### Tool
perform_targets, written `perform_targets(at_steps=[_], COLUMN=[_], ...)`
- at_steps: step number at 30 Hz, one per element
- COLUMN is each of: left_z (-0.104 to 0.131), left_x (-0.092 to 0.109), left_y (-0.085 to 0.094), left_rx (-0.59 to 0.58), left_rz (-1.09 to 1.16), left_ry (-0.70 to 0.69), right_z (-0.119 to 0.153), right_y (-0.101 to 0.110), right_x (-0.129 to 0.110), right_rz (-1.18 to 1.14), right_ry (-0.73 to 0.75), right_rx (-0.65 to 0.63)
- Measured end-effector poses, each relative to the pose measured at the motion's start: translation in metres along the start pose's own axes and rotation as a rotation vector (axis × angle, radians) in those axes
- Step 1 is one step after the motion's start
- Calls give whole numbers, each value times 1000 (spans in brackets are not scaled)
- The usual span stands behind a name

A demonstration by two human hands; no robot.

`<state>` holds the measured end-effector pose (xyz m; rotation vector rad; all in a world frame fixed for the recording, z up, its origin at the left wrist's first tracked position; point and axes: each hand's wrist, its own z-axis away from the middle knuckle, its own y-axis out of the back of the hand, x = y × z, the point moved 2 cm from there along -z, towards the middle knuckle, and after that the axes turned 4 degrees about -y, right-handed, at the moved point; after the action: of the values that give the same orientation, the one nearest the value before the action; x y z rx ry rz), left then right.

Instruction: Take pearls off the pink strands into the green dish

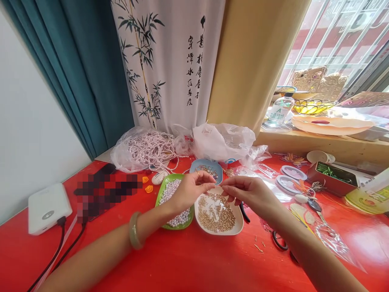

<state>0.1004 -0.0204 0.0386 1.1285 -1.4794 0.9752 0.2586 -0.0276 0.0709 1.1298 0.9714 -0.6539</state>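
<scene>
My left hand is closed in a pinch above the gap between two dishes, with a jade-coloured bangle on its wrist. Facing it, my right hand pinches too, and the fingertips of both hands nearly meet. Whatever they hold is too small to make out. Below them stands a white dish of small gold beads. A green dish with white pearl beads is partly covered by my left forearm. Behind the hands sits a blue dish with mixed small beads.
At the back lie a bag of strung pink beads and crumpled plastic bags. To the right are ribbon spools, a red box and scissors. A white power bank with cables lies left.
</scene>
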Motion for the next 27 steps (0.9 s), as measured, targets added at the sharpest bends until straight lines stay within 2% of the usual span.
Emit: perform_targets(at_steps=[2, 5, 8, 10, 12, 14, 18, 22, 27], left_z=[-1, 0, 2, 3, 4, 5, 4, 1, -3], left_x=[-8, -22, -31, -33, -31, -28, -28, -31, -31], left_y=[0, 1, 0, -1, -3, -6, -12, -9, -4], left_rx=[-34, -140, -227, -227, -203, -196, -241, -149, -146], left_rz=[-110, -387, -604, -660, -599, -442, -201, -159, -248], left_ry=[25, 48, 23, -20, -85, -133, -81, -59, -63], right_z=[3, 8, 13, 15, 17, 17, 20, 23, 26], right_y=[9, 23, 33, 36, 36, 34, 29, 29, 33], right_x=[-4, -10, -15, -16, -16, -16, -18, -20, -22], right_rz=[-11, -35, -109, -186, -257, -307, -334, -367, -430], right_ry=[31, 87, 178, 242, 276, 292, 321, 344, 387], right_rx=[50, 180, 299, 349, 375, 369, 317, 360, 402])
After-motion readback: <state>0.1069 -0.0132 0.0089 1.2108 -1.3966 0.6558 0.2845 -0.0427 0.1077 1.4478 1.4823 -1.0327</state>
